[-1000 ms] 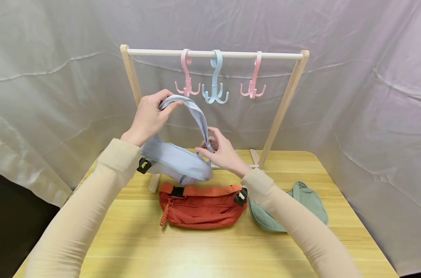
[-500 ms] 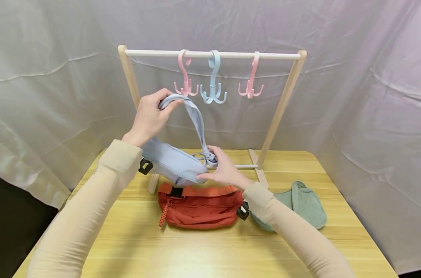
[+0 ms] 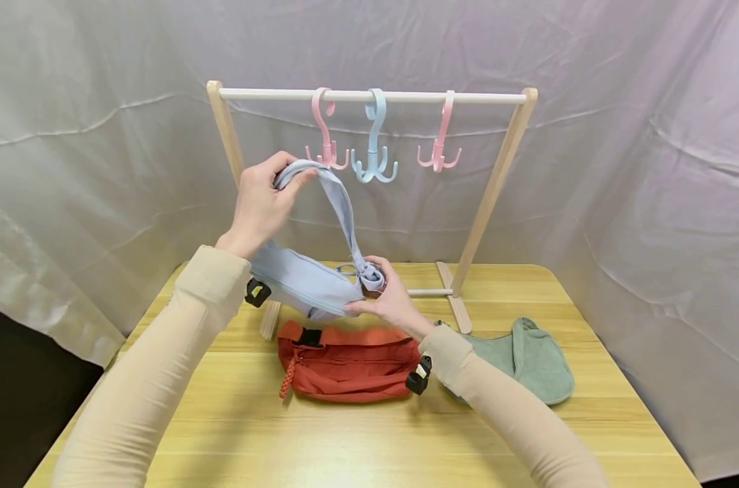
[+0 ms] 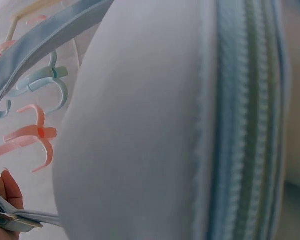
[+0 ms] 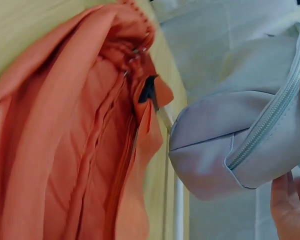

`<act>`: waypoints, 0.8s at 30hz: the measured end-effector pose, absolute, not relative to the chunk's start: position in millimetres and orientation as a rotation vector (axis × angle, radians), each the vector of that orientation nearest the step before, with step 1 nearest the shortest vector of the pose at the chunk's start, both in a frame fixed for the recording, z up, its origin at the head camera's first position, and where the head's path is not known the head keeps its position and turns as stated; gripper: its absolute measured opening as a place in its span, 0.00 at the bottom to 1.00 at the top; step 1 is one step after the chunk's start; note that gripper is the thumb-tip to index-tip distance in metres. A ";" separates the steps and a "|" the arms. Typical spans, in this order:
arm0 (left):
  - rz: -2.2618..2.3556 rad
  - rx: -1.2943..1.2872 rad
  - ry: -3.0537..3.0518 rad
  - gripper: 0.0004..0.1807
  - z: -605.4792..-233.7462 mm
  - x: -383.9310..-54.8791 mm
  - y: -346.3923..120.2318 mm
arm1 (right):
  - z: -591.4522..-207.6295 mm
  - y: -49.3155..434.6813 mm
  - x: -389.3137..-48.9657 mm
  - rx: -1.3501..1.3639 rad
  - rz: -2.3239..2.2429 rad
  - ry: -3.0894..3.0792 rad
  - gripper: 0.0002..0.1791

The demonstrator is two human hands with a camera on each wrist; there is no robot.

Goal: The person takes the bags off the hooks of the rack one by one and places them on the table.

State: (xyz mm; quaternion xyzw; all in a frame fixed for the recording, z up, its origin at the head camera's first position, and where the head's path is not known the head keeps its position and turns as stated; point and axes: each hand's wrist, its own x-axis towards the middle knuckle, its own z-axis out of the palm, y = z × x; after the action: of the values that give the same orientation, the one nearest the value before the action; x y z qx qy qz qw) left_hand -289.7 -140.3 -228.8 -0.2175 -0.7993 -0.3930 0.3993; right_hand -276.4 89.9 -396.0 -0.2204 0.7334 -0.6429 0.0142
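In the head view my left hand (image 3: 262, 200) is raised, pinching the top of the strap (image 3: 344, 203) of a light blue sling bag (image 3: 308, 279). A metal strap buckle (image 4: 17, 218) shows beside its fingers in the left wrist view. The bag is held up in front of the rack, tilted, its right end lower. My right hand (image 3: 390, 298) grips that end, thumb on the near side by the zipper (image 3: 290, 291) and fingers behind, partly hidden. Gathered strap fabric (image 3: 371, 276) lies in its palm. In the right wrist view the bag's end (image 5: 210, 150) faces the camera.
A red-orange waist bag (image 3: 351, 373) lies on the wooden table (image 3: 321, 447), below the held bag. Right of it is a green bag (image 3: 543, 366), partly behind the right sleeve. A rack's white rail (image 3: 485, 99) carries a blue hook (image 3: 374, 146) and two pink hooks (image 3: 441, 139).
My right hand has moved down from the strap to the bag's right end and now grips it. The left hand has stayed almost in place, rising slightly with the strap.
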 end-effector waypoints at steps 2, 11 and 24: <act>-1.019 -0.536 -2.011 0.14 -228.5 -289.2 -140.8 | -397.7 89.2 -277.6 -0.650 -2.100 2.172 0.50; -1.108 -0.472 -2.011 0.16 -229.6 -288.6 -147.0 | -403.1 83.3 -278.8 -0.701 -2.356 1.890 0.48; -1.032 -0.308 -2.121 0.19 -230.0 -286.5 -170.2 | -391.1 79.9 -272.7 -0.569 -2.639 1.755 0.44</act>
State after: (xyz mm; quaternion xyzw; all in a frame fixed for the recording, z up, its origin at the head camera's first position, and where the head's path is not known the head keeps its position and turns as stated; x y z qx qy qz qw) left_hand -286.5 -170.2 -230.0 -0.1200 -0.8276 -0.4028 0.3720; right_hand -272.7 79.9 -391.1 -0.1766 0.5445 -0.8190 -0.0393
